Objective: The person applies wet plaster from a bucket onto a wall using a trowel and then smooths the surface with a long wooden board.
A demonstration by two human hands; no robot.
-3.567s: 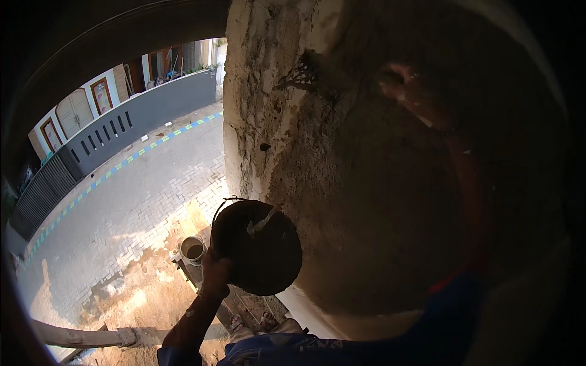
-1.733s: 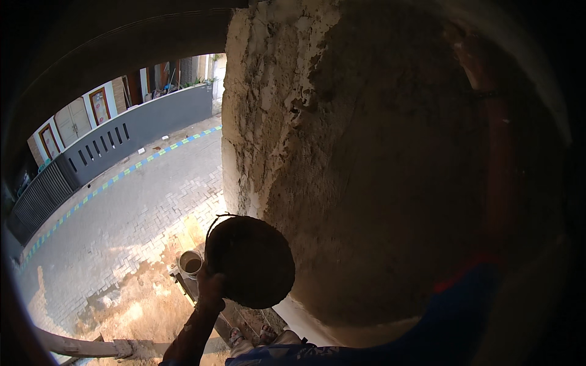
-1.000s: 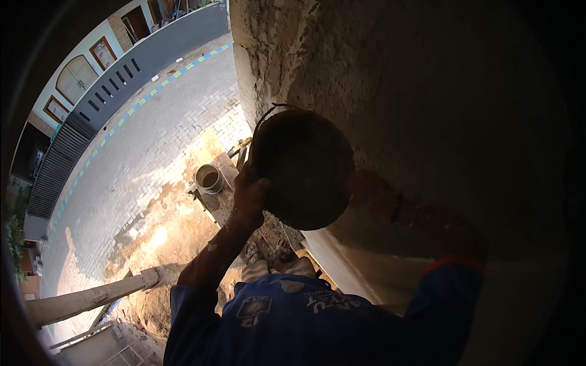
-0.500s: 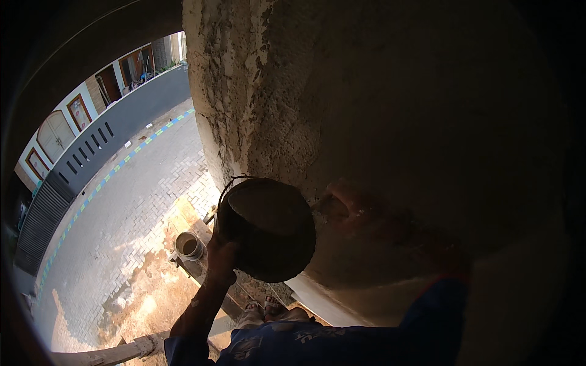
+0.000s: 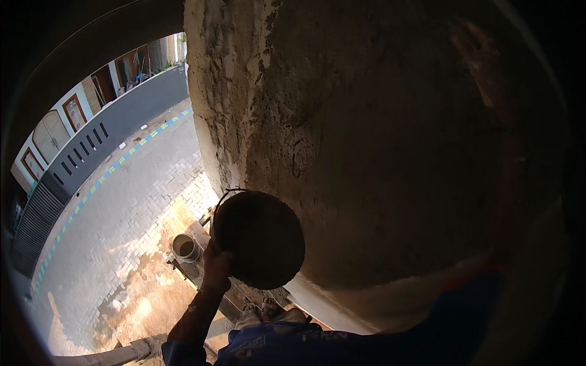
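Observation:
My left hand point(image 5: 217, 262) grips the left rim of a round, dark bucket point(image 5: 259, 241), its thin wire handle point(image 5: 229, 192) showing along the top. The contents are lost in shadow. High on the right, my right hand point(image 5: 473, 43) is raised close to the rough plastered wall point(image 5: 366, 152), its arm stretched up through deep shade. Its fingers look curled, but what they hold is too dark to make out. Fresh-looking ridged marks point(image 5: 299, 152) show on the wall above the bucket.
I stand on wooden planks point(image 5: 235, 302), my feet point(image 5: 259, 308) below the bucket. A second, smaller bucket point(image 5: 185, 247) stands on the boards to the left. A pole point(image 5: 131, 352) crosses the lower left. Far below lie a paved street point(image 5: 131, 195) and a grey wall point(image 5: 116, 113).
My right hand has moved from beside the bucket up to the upper right of the wall. The bucket has shifted slightly down and left in my left hand. Ridged marks now show on the wall.

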